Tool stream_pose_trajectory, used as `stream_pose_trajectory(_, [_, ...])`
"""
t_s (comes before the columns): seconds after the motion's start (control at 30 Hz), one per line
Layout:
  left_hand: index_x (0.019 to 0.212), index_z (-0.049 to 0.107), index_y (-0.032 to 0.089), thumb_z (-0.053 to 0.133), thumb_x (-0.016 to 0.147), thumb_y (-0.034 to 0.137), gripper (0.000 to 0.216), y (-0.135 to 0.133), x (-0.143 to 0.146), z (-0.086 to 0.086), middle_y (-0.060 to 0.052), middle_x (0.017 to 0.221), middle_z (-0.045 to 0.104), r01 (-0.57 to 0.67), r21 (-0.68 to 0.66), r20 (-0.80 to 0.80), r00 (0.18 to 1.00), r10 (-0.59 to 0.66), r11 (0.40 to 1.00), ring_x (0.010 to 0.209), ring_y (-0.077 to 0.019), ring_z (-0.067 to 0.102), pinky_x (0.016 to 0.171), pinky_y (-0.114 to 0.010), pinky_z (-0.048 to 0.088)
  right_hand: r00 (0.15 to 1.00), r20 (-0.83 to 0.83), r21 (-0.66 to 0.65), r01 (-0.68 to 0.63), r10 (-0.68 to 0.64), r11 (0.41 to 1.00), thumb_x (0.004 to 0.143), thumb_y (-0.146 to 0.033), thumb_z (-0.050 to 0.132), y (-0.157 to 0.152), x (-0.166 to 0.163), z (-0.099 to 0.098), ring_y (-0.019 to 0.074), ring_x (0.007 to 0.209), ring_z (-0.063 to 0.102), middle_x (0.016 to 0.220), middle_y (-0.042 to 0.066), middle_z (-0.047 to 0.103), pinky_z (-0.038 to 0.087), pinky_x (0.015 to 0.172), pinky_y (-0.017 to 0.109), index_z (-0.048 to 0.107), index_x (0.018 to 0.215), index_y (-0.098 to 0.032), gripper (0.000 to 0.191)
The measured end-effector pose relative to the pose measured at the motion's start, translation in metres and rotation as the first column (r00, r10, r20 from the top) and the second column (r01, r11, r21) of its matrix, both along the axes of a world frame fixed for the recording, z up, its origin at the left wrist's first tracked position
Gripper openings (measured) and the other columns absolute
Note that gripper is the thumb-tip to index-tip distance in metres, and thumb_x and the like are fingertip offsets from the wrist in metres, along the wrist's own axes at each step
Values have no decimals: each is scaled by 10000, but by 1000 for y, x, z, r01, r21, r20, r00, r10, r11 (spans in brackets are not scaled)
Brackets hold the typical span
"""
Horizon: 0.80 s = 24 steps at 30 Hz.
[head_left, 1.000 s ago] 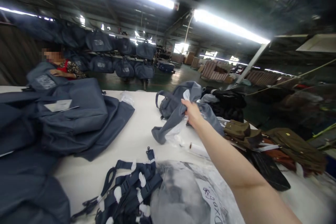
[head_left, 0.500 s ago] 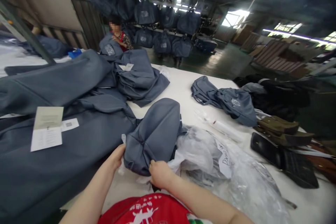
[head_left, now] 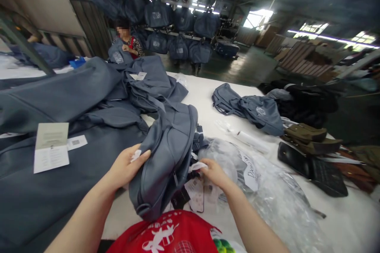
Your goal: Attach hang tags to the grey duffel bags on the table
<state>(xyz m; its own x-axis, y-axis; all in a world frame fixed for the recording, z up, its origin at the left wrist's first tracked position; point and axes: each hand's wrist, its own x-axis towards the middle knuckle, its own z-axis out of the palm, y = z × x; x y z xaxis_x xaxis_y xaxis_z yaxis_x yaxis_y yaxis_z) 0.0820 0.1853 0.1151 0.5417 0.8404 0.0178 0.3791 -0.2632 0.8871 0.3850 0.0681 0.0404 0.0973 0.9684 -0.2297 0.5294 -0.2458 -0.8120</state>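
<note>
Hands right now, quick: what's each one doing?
Left hand: closed on the grey bag, a white scrap under the thumb.
Right hand: pinching a white paper tag.

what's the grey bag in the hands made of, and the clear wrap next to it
Grey bag: looks like matte woven synthetic fabric; it folds softly, with stitched seams. Clear wrap: apparently thin glossy plastic film, see-through, crinkled, catching light. The left hand grips the bag.

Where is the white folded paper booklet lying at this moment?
In the head view, the white folded paper booklet lies at the left on flat grey-blue fabric, beside a small white label, left of the left hand.
</note>
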Motion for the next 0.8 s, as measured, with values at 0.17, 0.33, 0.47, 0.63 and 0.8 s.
stream_pose_trajectory(0.17, [975,678,193,476,873,420,320,8,-1,-58,-62,974,716,113,72,-299,950,-86,991,895,-244,646,798,-306,470,993,-17,34,113,-113,993,800,-329,471,-3,-7,-3,180,690,592,695,20,665,434,674,275,648,720,-163,255])
stream_pose_trajectory(0.33, [1039,676,220,482,876,423,325,-19,1,-87,-61,1054,712,185,8,-273,946,-176,983,959,-247,646,845,-301,463,998,66,116,9,-17,993,772,-215,505,9,-26,13,162,707,594,764,8,683,409,662,253,672,790,-181,172])
stream_pose_trajectory(0.47, [927,686,187,536,843,464,326,-35,8,-94,-61,912,725,43,-128,-127,990,-59,991,845,-240,654,772,-295,479,991,132,164,-59,38,985,785,-210,539,17,-38,20,166,759,610,779,7,683,405,692,249,674,789,-189,137])
stream_pose_trajectory(0.63, [910,689,134,726,690,489,419,-34,16,-101,-76,856,734,-157,-643,148,935,322,749,770,-231,669,708,-295,511,990,113,182,-106,87,978,793,-204,555,13,-51,23,155,754,610,786,4,685,408,692,235,677,803,-186,124])
stream_pose_trajectory(0.8, [951,680,101,777,639,452,480,-26,28,-102,-110,825,739,-179,-751,175,874,454,635,718,-238,689,707,-340,546,980,132,253,-177,147,951,785,-186,570,-2,-68,35,152,738,602,769,12,665,406,688,237,664,794,-179,95])
